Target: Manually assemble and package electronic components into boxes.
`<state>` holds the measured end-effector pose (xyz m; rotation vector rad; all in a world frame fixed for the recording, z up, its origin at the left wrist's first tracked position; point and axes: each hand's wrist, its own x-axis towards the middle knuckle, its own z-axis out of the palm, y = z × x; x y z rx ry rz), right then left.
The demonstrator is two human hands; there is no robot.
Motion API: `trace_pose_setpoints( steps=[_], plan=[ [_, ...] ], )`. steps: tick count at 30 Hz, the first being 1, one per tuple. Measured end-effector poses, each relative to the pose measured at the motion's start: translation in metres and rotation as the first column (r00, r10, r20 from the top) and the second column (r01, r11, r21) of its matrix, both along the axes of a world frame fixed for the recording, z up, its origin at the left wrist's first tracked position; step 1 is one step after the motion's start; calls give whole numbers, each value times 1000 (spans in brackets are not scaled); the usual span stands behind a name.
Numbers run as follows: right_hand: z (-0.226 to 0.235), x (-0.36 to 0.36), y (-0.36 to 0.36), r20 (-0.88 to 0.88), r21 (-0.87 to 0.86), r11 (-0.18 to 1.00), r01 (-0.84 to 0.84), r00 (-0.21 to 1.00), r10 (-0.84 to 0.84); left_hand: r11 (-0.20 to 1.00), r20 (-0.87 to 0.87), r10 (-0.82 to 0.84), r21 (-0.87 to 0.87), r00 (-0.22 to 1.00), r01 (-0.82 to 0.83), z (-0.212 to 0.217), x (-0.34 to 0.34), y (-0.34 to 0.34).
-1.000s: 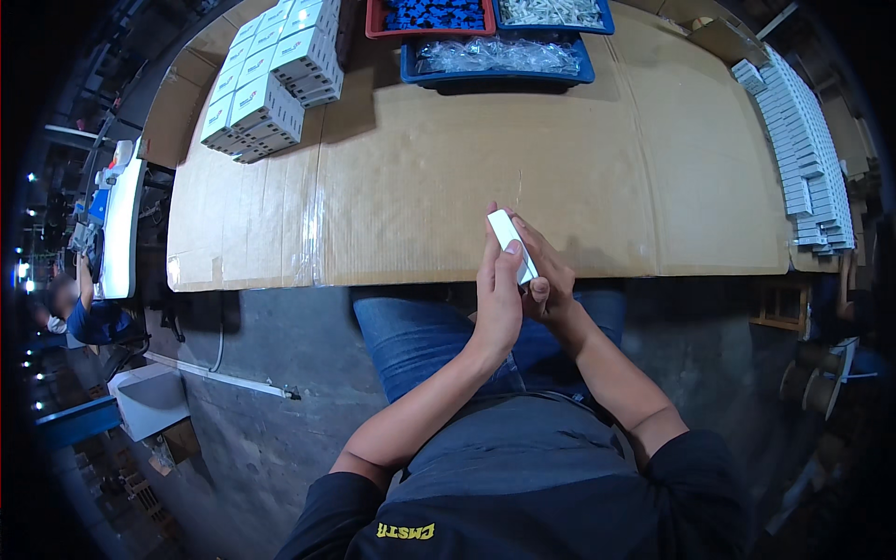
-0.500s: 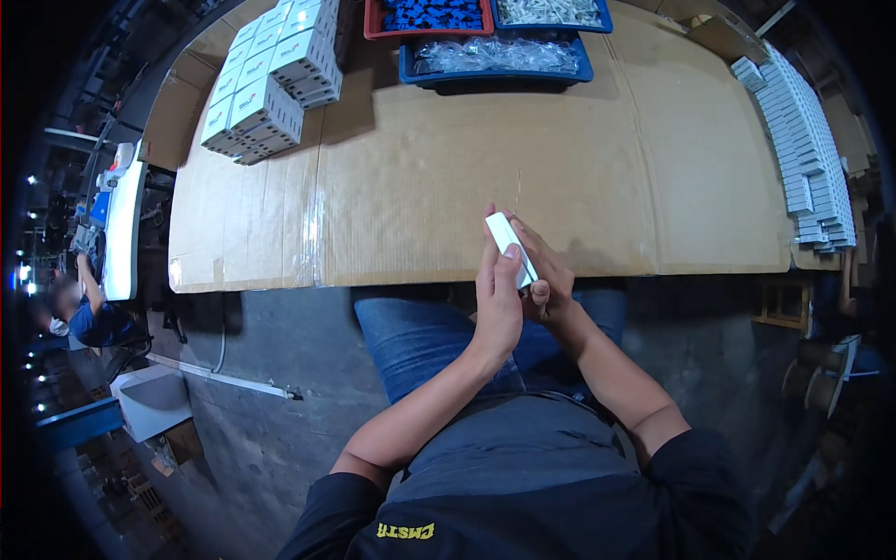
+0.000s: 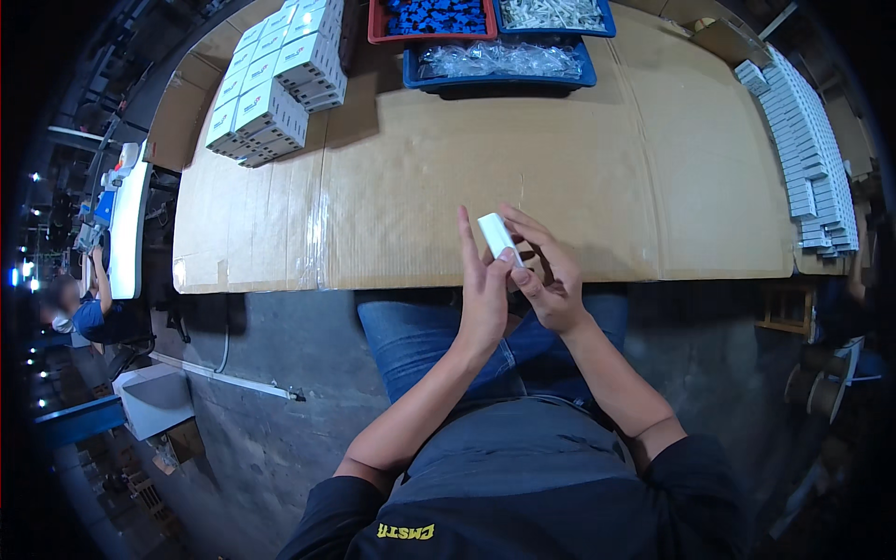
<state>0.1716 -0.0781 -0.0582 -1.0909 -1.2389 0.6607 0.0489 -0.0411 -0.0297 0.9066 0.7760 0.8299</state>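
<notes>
By the table edge, left hand and right hand have eased apart around box, left index clear; likely regrip, which fingers clamp can't tell.

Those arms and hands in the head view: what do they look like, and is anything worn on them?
Both belong to a person, not a machine. The left hand and right hand are ungloved, with no rings or watch visible. The forearms are uncovered; short, dark sleeves end near the elbows. No cables show on them.
</notes>
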Motion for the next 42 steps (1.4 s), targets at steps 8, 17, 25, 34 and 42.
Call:
trace_pose_setpoints(
  steps=[8,17,25,34,42],
  plan=[
    [11,-8,-5,50,-79,997,4,999,0,980,-37,-9,200,999,16,-12,-10,17],
    [10,-9,-8,256,0,1000,-1,967,1,957,24,11,289,1000,-17,-17,-14,13],
    [16,-12,-10,350,63,998,30,935,-50,899,-40,56,437,998,-33,-21,-16,12],
    [19,-15,-10,378,101,993,65,920,-98,886,-54,50,463,997,-19,-15,-17,10],
    [23,-15,-10,352,82,995,56,932,-82,892,-43,66,449,997,-39,-15,-18,9]
  ],
)
